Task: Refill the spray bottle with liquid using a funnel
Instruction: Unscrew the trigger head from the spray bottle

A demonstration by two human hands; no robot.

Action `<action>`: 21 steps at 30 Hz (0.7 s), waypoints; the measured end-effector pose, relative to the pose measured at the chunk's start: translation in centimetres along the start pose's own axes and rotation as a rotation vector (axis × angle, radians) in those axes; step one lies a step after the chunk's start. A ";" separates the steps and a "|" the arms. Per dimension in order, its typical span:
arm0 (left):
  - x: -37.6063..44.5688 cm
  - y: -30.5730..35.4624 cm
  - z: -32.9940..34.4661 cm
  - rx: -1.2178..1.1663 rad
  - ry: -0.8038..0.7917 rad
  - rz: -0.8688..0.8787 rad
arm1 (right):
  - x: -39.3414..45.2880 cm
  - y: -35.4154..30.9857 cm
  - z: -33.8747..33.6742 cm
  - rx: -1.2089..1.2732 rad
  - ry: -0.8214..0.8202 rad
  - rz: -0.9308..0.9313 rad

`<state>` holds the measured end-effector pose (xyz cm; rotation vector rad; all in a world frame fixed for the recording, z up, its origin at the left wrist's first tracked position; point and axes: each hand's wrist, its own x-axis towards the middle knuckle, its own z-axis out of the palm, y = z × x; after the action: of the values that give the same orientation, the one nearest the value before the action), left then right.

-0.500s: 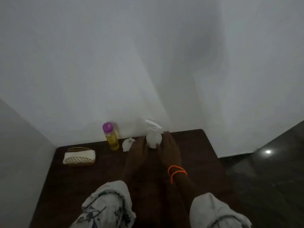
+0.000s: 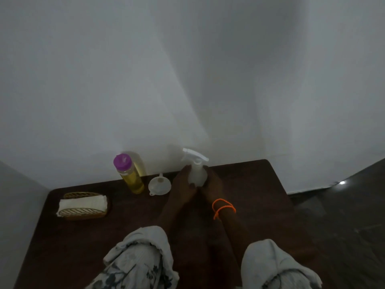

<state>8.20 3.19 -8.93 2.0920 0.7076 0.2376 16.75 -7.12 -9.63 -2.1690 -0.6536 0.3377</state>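
Nearest, both forearms are being stretched forward over the dark table (image 2: 260, 184). The spray bottle (image 2: 196, 174), touched lightly half a second ago, is now being clasped from both sides: the left hand (image 2: 183, 186) and right hand (image 2: 212, 184) are being closed around its body. Its trigger head is probably being readied for unscrewing. Beyond, the funnel (image 2: 159, 185) and yellow liquid bottle (image 2: 130, 174) are being left untouched.

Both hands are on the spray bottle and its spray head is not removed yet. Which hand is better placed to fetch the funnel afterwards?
Probably the left hand. The funnel lies just to its left on the table, while the right hand sits on the far side of the spray bottle and would have to cross over.
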 end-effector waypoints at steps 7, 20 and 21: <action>-2.0 2.1 -1.2 -0.060 0.026 -0.032 | -2.9 -0.4 -0.5 -0.006 0.133 -0.091; -16.3 0.8 -4.1 -0.119 0.255 -0.069 | -18.8 -6.1 0.3 0.362 -0.042 0.038; -17.2 0.7 -4.6 -0.131 0.251 -0.081 | -19.7 -6.3 0.1 0.374 -0.071 0.062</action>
<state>-7.52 -3.70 -4.06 1.9228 0.8990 0.4941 -1.77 -14.77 -4.38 -1.8284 -0.5154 0.5279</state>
